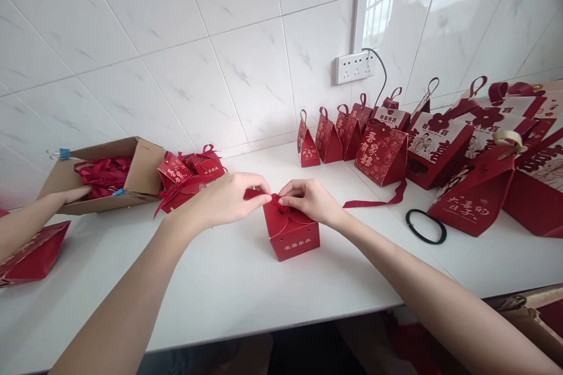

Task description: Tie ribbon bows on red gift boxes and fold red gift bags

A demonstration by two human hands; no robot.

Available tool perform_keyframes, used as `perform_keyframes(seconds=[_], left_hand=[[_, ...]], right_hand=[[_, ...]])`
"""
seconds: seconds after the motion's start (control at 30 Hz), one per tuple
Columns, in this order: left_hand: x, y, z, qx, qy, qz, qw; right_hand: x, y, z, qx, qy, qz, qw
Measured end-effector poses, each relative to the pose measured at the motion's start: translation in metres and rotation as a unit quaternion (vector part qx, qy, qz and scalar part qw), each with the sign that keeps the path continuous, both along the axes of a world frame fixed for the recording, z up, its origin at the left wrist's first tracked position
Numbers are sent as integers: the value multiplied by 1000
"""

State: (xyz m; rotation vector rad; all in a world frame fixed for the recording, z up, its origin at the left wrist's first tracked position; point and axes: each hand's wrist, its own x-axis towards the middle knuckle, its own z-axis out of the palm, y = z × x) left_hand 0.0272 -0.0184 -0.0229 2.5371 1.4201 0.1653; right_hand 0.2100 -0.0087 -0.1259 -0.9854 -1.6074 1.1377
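Head view: on the white table (220, 287), a red gift box (295, 244) sits upright, centred for two-handed reach. Left hand (231, 196) and right hand (313, 202), fingertips pinched closed, hold dark-red ribbon (251, 193) over its lid (275, 221), probably keeping the partly hidden knot (275, 198) taut.

White table (237, 287); red boxes (380, 152) atop

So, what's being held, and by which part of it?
The red ribbon, pinched at its gathered part on top of the box by the left hand and right hand.
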Motion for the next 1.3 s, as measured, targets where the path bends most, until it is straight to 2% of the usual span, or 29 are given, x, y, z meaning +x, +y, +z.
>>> perform_keyframes(seconds=[0.1,0.17,0.27,0.4,0.57,0.73,0.83,0.93,1.0,1.07,1.17,1.3], left_hand=[[10,7,-3,2,-31,-21,999],[14,15,-10,-6,-57,-9,998],[14,29,-24,-23,-128,21,991],[7,41,-45,-67,-190,4,979],[7,42,-67,-100,-249,-40,962],[5,35,-85,-129,-353,-76,924],[7,26,-90,-143,-379,-78,911],[11,19,-93,-111,-381,-15,918],[13,16,-95,-116,-386,5,915],[12,16,-97,-155,-409,0,899],[9,18,-99,-217,-462,-13,860],[9,20,-101,-272,-500,-24,822]], right_hand=[[1,1,-1,21,-5,11,1000],[2,1,0,26,-4,20,999],[3,1,2,13,8,33,999],[3,0,5,-27,2,-5,1000],[3,2,5,-8,-26,-77,997],[4,3,4,4,-38,-78,996],[4,1,4,8,-49,-82,995],[4,0,5,22,-61,-89,994],[5,-1,7,30,-65,-83,994],[7,-2,8,24,-69,-67,995],[11,-2,10,21,-91,-49,994],[14,-3,9,123,-152,-86,977]])
